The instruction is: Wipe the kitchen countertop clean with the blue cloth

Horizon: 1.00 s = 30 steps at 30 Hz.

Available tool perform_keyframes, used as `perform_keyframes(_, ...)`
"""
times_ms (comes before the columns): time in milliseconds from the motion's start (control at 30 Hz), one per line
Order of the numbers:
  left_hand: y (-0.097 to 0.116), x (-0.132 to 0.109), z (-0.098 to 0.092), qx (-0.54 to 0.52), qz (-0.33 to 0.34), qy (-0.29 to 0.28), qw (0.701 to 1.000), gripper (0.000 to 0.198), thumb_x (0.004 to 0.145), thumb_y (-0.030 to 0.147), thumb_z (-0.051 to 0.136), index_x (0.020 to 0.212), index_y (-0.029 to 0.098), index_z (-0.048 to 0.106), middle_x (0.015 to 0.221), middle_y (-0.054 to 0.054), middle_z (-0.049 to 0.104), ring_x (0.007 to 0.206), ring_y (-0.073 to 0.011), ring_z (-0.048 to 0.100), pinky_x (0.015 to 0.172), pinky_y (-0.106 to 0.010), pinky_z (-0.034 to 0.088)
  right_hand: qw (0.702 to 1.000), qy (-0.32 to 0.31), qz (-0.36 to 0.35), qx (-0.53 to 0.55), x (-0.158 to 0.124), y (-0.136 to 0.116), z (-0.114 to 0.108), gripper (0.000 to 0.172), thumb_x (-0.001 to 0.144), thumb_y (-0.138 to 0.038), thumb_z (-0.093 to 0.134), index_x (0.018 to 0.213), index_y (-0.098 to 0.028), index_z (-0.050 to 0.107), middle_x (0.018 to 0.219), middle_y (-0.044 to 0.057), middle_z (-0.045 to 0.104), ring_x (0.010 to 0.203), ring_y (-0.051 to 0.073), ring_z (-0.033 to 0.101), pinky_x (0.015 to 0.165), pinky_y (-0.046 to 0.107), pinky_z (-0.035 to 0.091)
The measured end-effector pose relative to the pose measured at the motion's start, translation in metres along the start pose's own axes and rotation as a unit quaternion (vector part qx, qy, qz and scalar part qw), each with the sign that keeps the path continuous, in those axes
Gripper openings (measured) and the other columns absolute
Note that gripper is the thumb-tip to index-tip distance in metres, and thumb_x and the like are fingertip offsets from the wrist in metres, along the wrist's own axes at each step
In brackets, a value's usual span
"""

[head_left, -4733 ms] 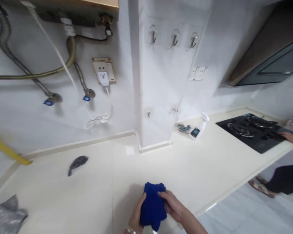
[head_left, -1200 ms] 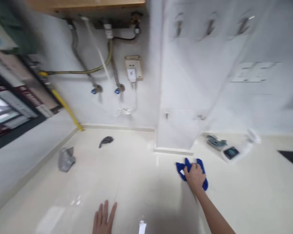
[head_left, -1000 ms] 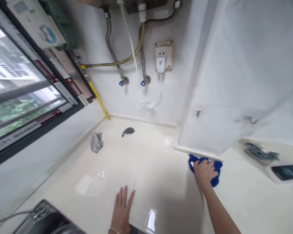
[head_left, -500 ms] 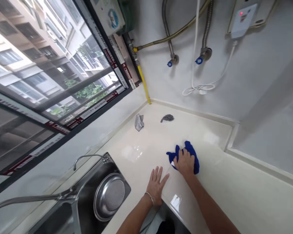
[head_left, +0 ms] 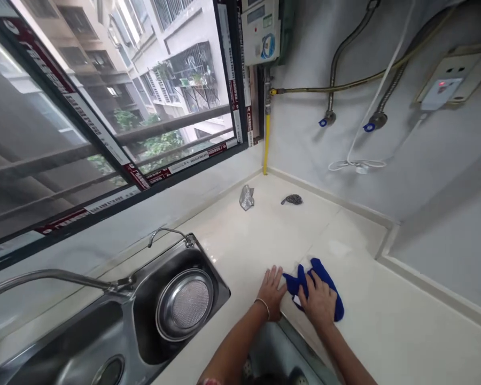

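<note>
My right hand [head_left: 319,303] presses down on a crumpled blue cloth [head_left: 324,272] with a small white label, its fingers bent over the fabric. The cloth lies on the pale glossy countertop [head_left: 240,251]. Flat on the counter near its front edge rests my left hand [head_left: 271,295], fingers spread and holding nothing, close to the cloth's left corner. A bracelet circles the left wrist. Farther back on the counter are a dark metal scouring pad [head_left: 294,199] and a crumpled silvery wrapper [head_left: 247,198].
At the left, a double steel sink [head_left: 139,342] holds a round perforated metal strainer [head_left: 190,306]. A large faucet [head_left: 56,274] and a thin curved faucet [head_left: 166,230] stand behind it. Pipe valves [head_left: 328,118], a looped white cord [head_left: 358,164] and a plug [head_left: 441,93] are on the wall.
The view has swung left, showing more of the sink. My right hand and the cloth have come nearer to my left hand, which still lies flat on the counter.
</note>
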State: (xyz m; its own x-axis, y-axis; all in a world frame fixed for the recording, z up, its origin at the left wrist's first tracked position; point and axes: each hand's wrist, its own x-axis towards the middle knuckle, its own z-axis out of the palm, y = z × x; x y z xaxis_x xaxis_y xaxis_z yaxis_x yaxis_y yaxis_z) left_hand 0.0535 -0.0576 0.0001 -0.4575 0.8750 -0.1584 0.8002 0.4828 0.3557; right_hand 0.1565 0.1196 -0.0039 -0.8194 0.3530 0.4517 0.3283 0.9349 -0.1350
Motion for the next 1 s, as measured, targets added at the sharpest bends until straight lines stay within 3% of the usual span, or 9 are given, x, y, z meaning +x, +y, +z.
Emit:
perform_keyframes(167, -0.027, -0.031, -0.016, -0.020, 0.003, -0.009, 1.000, 0.108, 0.069, 0.045, 0.079, 0.160, 0.027, 0.025, 0.175, -0.018, 0.005, 0.162, -0.0422, 0.003, 0.130, -0.070, 0.011, 0.999, -0.022, -0.008, -0.047, -0.019, 0.026, -0.017, 0.043, 0.100, -0.041, 0.045, 0.131, -0.027, 0.070, 0.154, 0.012, 0.052, 0.150, 0.040, 0.033, 0.114, 0.067, 0.028)
perform_keyframes(233, -0.046, -0.062, -0.023, -0.021, -0.019, 0.000, 1.000, 0.107, 0.074, 0.058, 0.076, 0.161, 0.027, 0.023, 0.175, -0.016, 0.010, 0.162, -0.0427, 0.005, 0.130, -0.071, 0.013, 0.997, -0.046, 0.026, -0.056, -0.041, 0.045, -0.026, 0.048, 0.100, -0.045, 0.040, 0.133, -0.026, 0.069, 0.157, 0.012, 0.050, 0.151, 0.039, 0.031, 0.113, 0.065, 0.033)
perform_keyframes(300, -0.068, -0.103, -0.022, -0.019, -0.047, 0.019, 0.999, 0.088, 0.089, 0.058, 0.058, 0.162, 0.024, 0.022, 0.175, -0.015, 0.013, 0.162, -0.0414, 0.006, 0.129, -0.072, 0.017, 0.993, -0.061, 0.080, -0.066, -0.069, 0.060, -0.037, 0.053, 0.101, -0.049, 0.036, 0.135, -0.024, 0.067, 0.158, 0.012, 0.049, 0.150, 0.039, 0.032, 0.111, 0.063, 0.037)
perform_keyframes(367, -0.089, -0.149, -0.010, -0.011, -0.079, 0.044, 0.996, 0.079, 0.096, 0.054, 0.046, 0.162, 0.020, 0.019, 0.173, -0.017, 0.018, 0.161, -0.0421, 0.013, 0.126, -0.072, 0.026, 0.984, -0.058, 0.145, -0.080, -0.095, 0.067, -0.046, 0.056, 0.101, -0.052, 0.033, 0.137, -0.024, 0.066, 0.157, 0.012, 0.049, 0.149, 0.040, 0.034, 0.108, 0.065, 0.040)
perform_keyframes(500, -0.116, -0.235, 0.035, 0.133, -0.104, 0.219, 0.961, 0.078, 0.099, 0.046, 0.045, 0.162, 0.021, 0.008, 0.156, -0.013, 0.054, 0.141, -0.0308, 0.055, 0.107, -0.051, 0.054, 0.962, -0.029, 0.251, -0.102, -0.107, 0.057, -0.050, 0.057, 0.099, -0.055, 0.034, 0.137, -0.025, 0.064, 0.154, 0.016, 0.051, 0.143, 0.046, 0.039, 0.100, 0.072, 0.042)
perform_keyframes(600, -0.114, -0.276, 0.055, 0.204, -0.137, 0.290, 0.925, 0.076, 0.099, 0.042, 0.041, 0.162, 0.015, 0.010, 0.145, -0.013, 0.065, 0.129, -0.0297, 0.065, 0.097, -0.047, 0.059, 0.935, 0.006, 0.332, -0.129, -0.069, 0.036, -0.036, 0.057, 0.096, -0.053, 0.037, 0.138, -0.024, 0.063, 0.147, 0.022, 0.054, 0.136, 0.052, 0.042, 0.091, 0.079, 0.041)
perform_keyframes(667, -0.106, -0.292, 0.057, 0.235, -0.161, 0.305, 0.909, 0.072, 0.099, 0.040, 0.039, 0.162, 0.016, 0.014, 0.141, -0.013, 0.068, 0.125, -0.0317, 0.067, 0.094, -0.049, 0.060, 0.931, 0.006, 0.340, -0.133, -0.030, 0.016, -0.021, 0.056, 0.095, -0.049, 0.039, 0.138, -0.021, 0.063, 0.143, 0.026, 0.055, 0.133, 0.053, 0.044, 0.087, 0.080, 0.041)
perform_keyframes(867, -0.073, -0.334, 0.066, 0.250, -0.279, 0.301, 0.877, 0.070, 0.097, 0.035, 0.043, 0.161, 0.016, 0.021, 0.144, -0.020, 0.065, 0.126, -0.0375, 0.067, 0.089, -0.055, 0.064, 0.977, -0.055, 0.190, -0.076, 0.087, -0.069, 0.035, 0.055, 0.096, -0.040, 0.038, 0.135, -0.011, 0.062, 0.148, 0.028, 0.050, 0.137, 0.049, 0.040, 0.093, 0.075, 0.042)
perform_keyframes(1000, -0.041, -0.382, 0.085, 0.206, -0.409, 0.273, 0.846, 0.058, 0.097, 0.033, 0.045, 0.153, 0.015, 0.044, 0.153, -0.024, 0.056, 0.136, -0.0433, 0.058, 0.092, -0.060, 0.062, 0.995, -0.078, 0.060, 0.006, 0.130, -0.155, 0.065, 0.052, 0.096, -0.036, 0.040, 0.138, -0.014, 0.062, 0.152, 0.024, 0.050, 0.141, 0.045, 0.036, 0.099, 0.072, 0.038)
